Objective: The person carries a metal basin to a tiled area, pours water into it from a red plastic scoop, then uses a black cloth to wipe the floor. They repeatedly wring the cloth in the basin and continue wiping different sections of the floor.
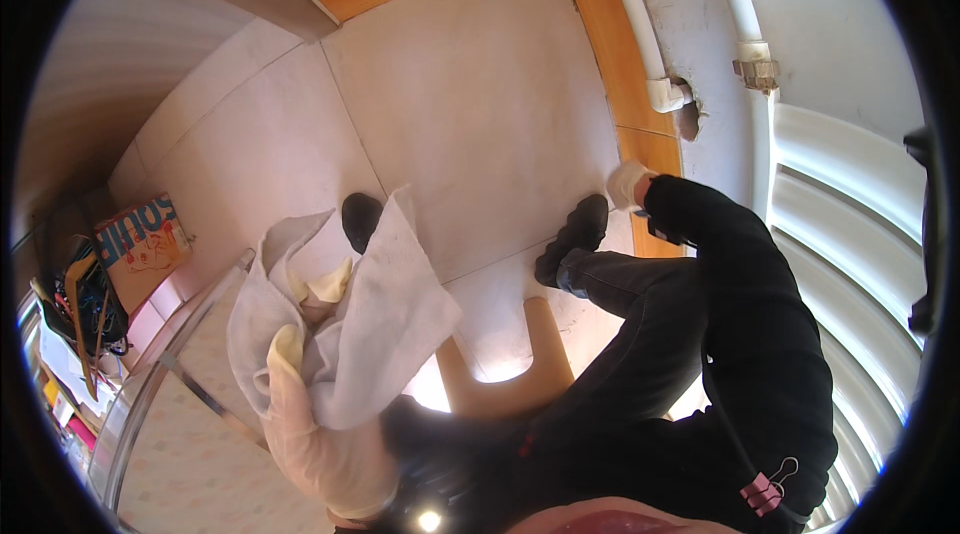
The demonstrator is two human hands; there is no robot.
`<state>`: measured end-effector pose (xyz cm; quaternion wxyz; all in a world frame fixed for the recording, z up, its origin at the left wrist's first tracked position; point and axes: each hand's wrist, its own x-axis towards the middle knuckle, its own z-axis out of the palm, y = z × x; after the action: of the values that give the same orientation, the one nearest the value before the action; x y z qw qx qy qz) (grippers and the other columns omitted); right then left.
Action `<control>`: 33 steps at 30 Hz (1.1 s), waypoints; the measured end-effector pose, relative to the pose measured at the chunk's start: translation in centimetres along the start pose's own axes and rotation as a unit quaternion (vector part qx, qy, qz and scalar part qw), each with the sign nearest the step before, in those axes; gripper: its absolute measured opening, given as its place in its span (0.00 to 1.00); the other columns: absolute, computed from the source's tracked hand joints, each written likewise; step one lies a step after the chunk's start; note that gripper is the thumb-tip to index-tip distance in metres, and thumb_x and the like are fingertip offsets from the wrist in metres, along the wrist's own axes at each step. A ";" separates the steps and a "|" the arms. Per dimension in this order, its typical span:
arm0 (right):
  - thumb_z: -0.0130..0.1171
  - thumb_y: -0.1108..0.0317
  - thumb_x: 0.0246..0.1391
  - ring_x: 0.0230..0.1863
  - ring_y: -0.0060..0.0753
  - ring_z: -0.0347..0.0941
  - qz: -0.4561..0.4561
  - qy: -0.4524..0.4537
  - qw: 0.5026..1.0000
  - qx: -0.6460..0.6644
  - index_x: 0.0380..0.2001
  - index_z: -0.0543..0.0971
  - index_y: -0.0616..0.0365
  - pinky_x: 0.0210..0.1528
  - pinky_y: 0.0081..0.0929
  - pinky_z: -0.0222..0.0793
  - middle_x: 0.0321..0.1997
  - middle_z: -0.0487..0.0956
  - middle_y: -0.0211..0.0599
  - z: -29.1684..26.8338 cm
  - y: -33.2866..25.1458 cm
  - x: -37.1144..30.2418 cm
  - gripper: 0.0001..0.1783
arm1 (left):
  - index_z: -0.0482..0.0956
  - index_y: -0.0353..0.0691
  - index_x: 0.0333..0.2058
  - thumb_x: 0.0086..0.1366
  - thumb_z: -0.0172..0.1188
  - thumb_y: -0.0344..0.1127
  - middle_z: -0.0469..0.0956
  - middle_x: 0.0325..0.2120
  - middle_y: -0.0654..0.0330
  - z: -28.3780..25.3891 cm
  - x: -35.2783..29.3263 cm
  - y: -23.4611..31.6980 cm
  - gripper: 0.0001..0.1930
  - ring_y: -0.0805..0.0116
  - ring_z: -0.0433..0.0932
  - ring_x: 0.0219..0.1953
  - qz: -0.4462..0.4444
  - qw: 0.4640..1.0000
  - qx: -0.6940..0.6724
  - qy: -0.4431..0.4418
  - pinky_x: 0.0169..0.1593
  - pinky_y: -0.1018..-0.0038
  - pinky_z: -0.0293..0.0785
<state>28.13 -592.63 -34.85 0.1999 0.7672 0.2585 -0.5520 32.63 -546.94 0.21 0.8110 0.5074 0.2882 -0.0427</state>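
A pale grey-white cloth (390,339) hangs in loose folds over my left hand (287,364), at the left of the view. That hand wears a pale yellowish glove reaching up the forearm. Its thumb side lies over the cloth and its yellow fingertips show inside a fold, so the hand is closed on the cloth. My right hand (628,185), in a whitish glove at the end of a black sleeve, is far off to the right, close to the orange skirting (652,164). Its fingers are too small and blurred to make out, and I see no object in it.
My dark shoes (580,234) stand on the beige tiled floor (470,84). Below them is a tan stool (500,389). A glass-edged table (190,434), a printed cardboard box (145,244) and clutter lie left. White pipes (750,24) and a ribbed white panel (840,204) line the right wall.
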 end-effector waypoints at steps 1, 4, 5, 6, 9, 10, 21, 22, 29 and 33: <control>0.57 0.62 0.50 0.39 0.46 0.83 0.053 0.018 0.997 0.051 0.32 0.88 0.50 0.39 0.46 0.76 0.35 0.85 0.40 -2.3 0.7 1.2 0.12 | 0.61 0.26 0.62 0.71 0.51 0.47 0.71 0.56 0.46 -0.1 -0.1 0.0 0.31 0.53 0.72 0.58 0.010 0.999 0.028 0.021 0.64 0.59 0.65; 0.55 0.64 0.52 0.38 0.49 0.81 0.114 0.354 0.927 -0.055 0.25 0.85 0.53 0.39 0.46 0.74 0.30 0.84 0.40 -12.4 5.0 4.5 0.11 | 0.61 0.26 0.62 0.70 0.51 0.47 0.71 0.57 0.45 -0.4 0.0 0.0 0.32 0.53 0.72 0.58 0.021 0.999 0.032 0.031 0.64 0.58 0.65; 0.56 0.62 0.52 0.43 0.45 0.80 0.118 0.273 0.948 -0.110 0.27 0.85 0.52 0.43 0.44 0.73 0.32 0.84 0.39 -16.9 7.5 5.6 0.11 | 0.61 0.26 0.62 0.70 0.52 0.47 0.71 0.57 0.45 -0.6 0.1 0.1 0.32 0.53 0.72 0.59 0.019 0.998 0.042 0.037 0.64 0.58 0.65; 0.56 0.62 0.53 0.46 0.41 0.78 0.141 0.308 0.926 -0.166 0.28 0.86 0.52 0.45 0.42 0.72 0.35 0.84 0.36 -20.8 9.7 6.2 0.11 | 0.61 0.27 0.63 0.70 0.52 0.47 0.71 0.57 0.45 -0.8 0.2 0.1 0.32 0.52 0.72 0.59 0.016 0.999 0.018 0.027 0.64 0.58 0.64; 0.53 0.65 0.57 0.52 0.48 0.76 0.263 0.228 0.902 -0.255 0.41 0.86 0.55 0.52 0.54 0.66 0.48 0.84 0.38 -28.4 15.1 6.4 0.15 | 0.57 0.35 0.68 0.75 0.46 0.45 0.64 0.64 0.47 -1.5 0.6 0.2 0.29 0.50 0.62 0.68 0.004 1.000 -0.005 -0.003 0.71 0.50 0.54; 0.53 0.65 0.57 0.53 0.49 0.76 0.283 0.211 0.897 -0.266 0.42 0.86 0.55 0.53 0.55 0.65 0.48 0.83 0.38 -28.7 15.8 6.2 0.15 | 0.56 0.36 0.68 0.74 0.46 0.46 0.64 0.65 0.47 -1.8 0.8 0.1 0.30 0.50 0.62 0.68 0.010 1.000 -0.002 -0.026 0.71 0.49 0.54; 0.53 0.64 0.57 0.59 0.68 0.67 0.161 0.072 0.914 -0.366 0.49 0.82 0.62 0.58 0.73 0.57 0.53 0.79 0.50 -5.8 5.3 -1.2 0.20 | 0.62 0.37 0.66 0.75 0.45 0.40 0.67 0.62 0.45 -1.0 0.1 0.3 0.24 0.50 0.70 0.62 0.003 0.995 -0.099 0.002 0.63 0.54 0.72; 0.54 0.63 0.57 0.60 0.72 0.65 0.125 0.037 0.926 -0.355 0.51 0.80 0.63 0.58 0.76 0.56 0.54 0.78 0.53 -3.2 3.6 -2.6 0.22 | 0.62 0.36 0.65 0.75 0.45 0.39 0.68 0.61 0.45 -0.9 0.1 0.4 0.24 0.50 0.71 0.62 0.002 0.996 -0.087 -0.003 0.62 0.55 0.73; 0.58 0.60 0.53 0.55 0.52 0.74 -0.046 -0.092 0.989 -0.103 0.34 0.87 0.53 0.48 0.54 0.71 0.42 0.85 0.37 6.1 -1.3 -7.6 0.13 | 0.66 0.34 0.63 0.74 0.47 0.34 0.70 0.60 0.46 -0.2 0.2 0.8 0.21 0.51 0.72 0.61 0.019 0.999 0.033 -0.036 0.62 0.60 0.73; 0.61 0.64 0.45 0.29 0.36 0.79 -0.021 0.244 0.952 -0.183 0.23 0.86 0.49 0.28 0.37 0.71 0.22 0.81 0.31 -3.1 3.0 -4.2 0.06 | 0.68 0.36 0.63 0.72 0.50 0.29 0.69 0.61 0.47 0.0 -0.1 0.3 0.22 0.53 0.71 0.62 0.030 0.999 -0.024 -0.038 0.62 0.63 0.74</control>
<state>31.21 -593.89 -29.81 0.2564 0.8231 0.4116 -0.2954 32.63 -546.81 0.46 0.8342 0.4942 0.2427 -0.0306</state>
